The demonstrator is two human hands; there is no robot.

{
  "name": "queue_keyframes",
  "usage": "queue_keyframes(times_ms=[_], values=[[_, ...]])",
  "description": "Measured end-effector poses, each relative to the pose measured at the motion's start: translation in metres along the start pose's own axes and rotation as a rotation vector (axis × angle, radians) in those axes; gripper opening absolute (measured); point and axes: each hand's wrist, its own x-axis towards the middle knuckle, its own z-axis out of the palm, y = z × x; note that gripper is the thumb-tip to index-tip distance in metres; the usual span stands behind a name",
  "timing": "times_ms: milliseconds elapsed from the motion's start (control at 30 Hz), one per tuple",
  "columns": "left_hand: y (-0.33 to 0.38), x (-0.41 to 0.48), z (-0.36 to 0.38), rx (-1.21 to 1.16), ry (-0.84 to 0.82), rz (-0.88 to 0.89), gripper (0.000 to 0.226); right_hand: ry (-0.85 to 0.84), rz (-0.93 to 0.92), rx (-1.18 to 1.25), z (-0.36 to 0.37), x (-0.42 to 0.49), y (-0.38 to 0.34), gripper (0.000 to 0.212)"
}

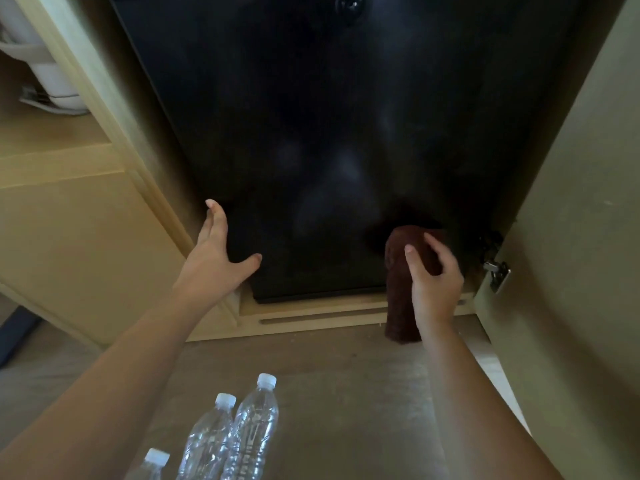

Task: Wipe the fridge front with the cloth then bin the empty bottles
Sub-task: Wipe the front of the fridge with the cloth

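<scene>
fingers of the right hand (434, 282) grasp the brown cloth (401, 289) against the black fridge front (311, 133); left hand (216, 258) rests spread, released.

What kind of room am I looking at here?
Probably a hotel room or small kitchenette: a black mini fridge built into a pale wood cabinet, its cabinet door open, with capped water bottles below.

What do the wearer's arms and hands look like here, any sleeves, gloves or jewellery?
Both forearms are bare, with no sleeves in view. The left hand and right hand wear no gloves, and no rings, watch or bracelets show. Fingernails look short and unpainted. No markings visible.
</scene>
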Motion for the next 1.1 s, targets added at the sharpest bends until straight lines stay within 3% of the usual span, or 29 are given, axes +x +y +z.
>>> queue_keyframes(times_ms=[167,367,633,867,1100], values=[[-0.005,0.003,0.002,0.008,-0.007,-0.004,0.105,0.164,0.020,0.065,-0.016,0.020,-0.003,0.041],[-0.010,0.005,0.003,0.061,0.015,0.013,0.105,0.203,0.045,0.013,-0.020,0.029,0.011,0.041],[-0.015,0.007,0.005,0.050,0.023,0.035,0.108,0.063,0.223,-0.081,-0.021,0.005,0.064,0.040],[-0.017,0.009,0.005,0.045,0.008,0.042,0.107,0.263,0.022,0.075,-0.017,0.029,0.027,0.041],[-0.012,0.006,0.007,0.078,0.018,0.040,0.107,0.217,0.074,0.040,-0.010,0.017,0.041,0.042]])
